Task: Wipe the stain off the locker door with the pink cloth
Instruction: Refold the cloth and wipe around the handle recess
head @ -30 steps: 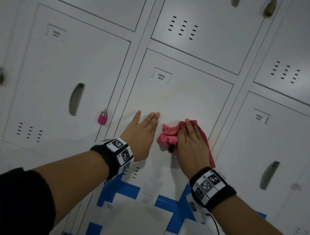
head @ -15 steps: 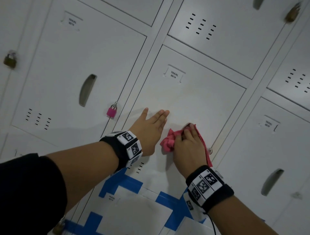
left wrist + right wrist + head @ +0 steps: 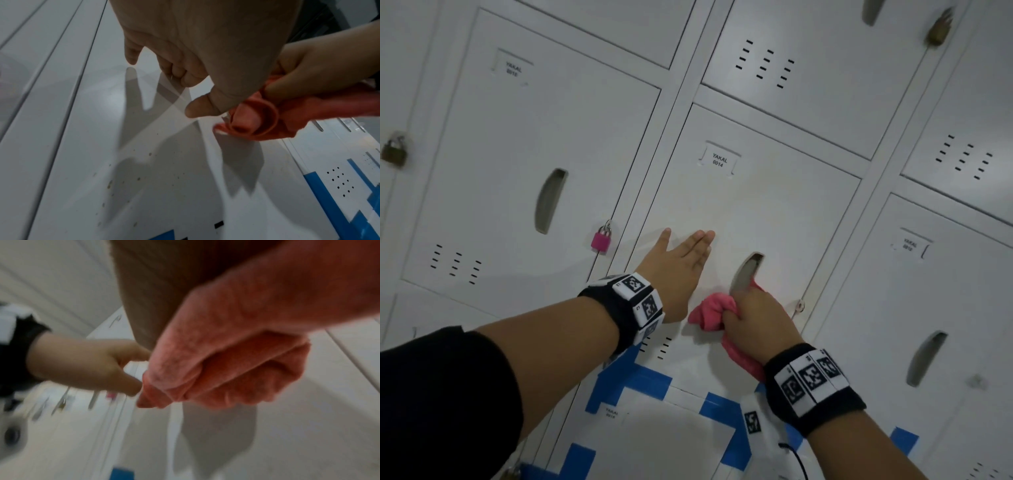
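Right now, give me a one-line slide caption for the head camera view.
Left hand braces locker door while right hand grips pink cloth below the handle recess.

Grey locker door (image 3: 774,212) labelled 0014, left hand (image 3: 678,270) flat on it, pink cloth (image 3: 710,313) against it

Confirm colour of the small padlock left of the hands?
Pink body, silver shackle: the padlock. Clearest in the head view.

The right hand (image 3: 758,322) covers the handle slot's (image 3: 746,270) lower end; the right wrist view is blurred.
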The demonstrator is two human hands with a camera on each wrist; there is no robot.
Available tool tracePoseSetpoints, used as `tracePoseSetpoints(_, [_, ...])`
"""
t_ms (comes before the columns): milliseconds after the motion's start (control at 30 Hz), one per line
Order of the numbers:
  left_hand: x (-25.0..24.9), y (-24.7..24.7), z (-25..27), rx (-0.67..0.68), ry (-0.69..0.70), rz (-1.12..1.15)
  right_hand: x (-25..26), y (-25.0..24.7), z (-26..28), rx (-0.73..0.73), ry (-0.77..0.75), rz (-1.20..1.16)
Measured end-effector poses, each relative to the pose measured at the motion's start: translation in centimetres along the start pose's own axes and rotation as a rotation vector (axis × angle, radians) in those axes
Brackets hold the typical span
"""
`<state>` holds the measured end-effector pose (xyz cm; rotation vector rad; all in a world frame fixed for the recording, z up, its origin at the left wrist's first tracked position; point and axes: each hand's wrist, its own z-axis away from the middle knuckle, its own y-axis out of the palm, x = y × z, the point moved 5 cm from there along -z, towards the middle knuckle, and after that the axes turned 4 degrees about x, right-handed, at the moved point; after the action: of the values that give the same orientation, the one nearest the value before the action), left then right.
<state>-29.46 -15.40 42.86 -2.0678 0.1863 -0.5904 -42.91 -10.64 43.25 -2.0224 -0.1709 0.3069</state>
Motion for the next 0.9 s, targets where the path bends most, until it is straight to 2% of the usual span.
tracePoseSetpoints(100, [0.1, -1.1, 0.9, -0.033, 0.006, 0.031, -1.4, -0.4, 1.9, -0.064, 0.157, -0.378])
tracePoseSetpoints(200, [-0.3, -1.7, 2.3, -0.148, 0.001, 0.227, -4.4, 0.7, 3.9, -0.162, 0.409, -0.834])
tracePoseSetpoints(267, [-0.9, -1.8, 3.2, -0.186, -0.005, 0.463, -5.4, 0.9, 4.9, -0.171, 0.520, -1.140])
tracePoseSetpoints(400, [-2.6, -0.7, 3.3, 0.018, -0.013, 1.164, -5.0, -1.2, 6.1, -0.187, 0.469, -1.575])
tracePoseSetpoints(500, [-4.3, -1.4, 3.1, 0.135, 0.050, 1.450, -4.7, -2.4, 6.4, -0.212, 0.429, -1.632])
tracePoseSetpoints(600, [-5.5, -3.1, 3.7, 0.187, 0.133, 1.610, -4.5, -3.1, 6.8, -0.221, 0.413, -1.673])
tracePoseSetpoints(733, [-6.1, -4.3, 4.7, 0.190, 0.161, 1.727, -4.4, -3.8, 7.4, -0.294, 0.389, -1.740])
tracePoseSetpoints(833, [-7.4, -4.6, 5.1, 0.206, 0.209, 1.729, -4.4, -3.8, 7.7, -0.366, 0.399, -1.830])
tracePoseSetpoints(900, [-7.6, -4.4, 5.2, 0.144, 0.162, 1.735, -4.3, -3.5, 7.6, -0.350, 0.386, -1.898])
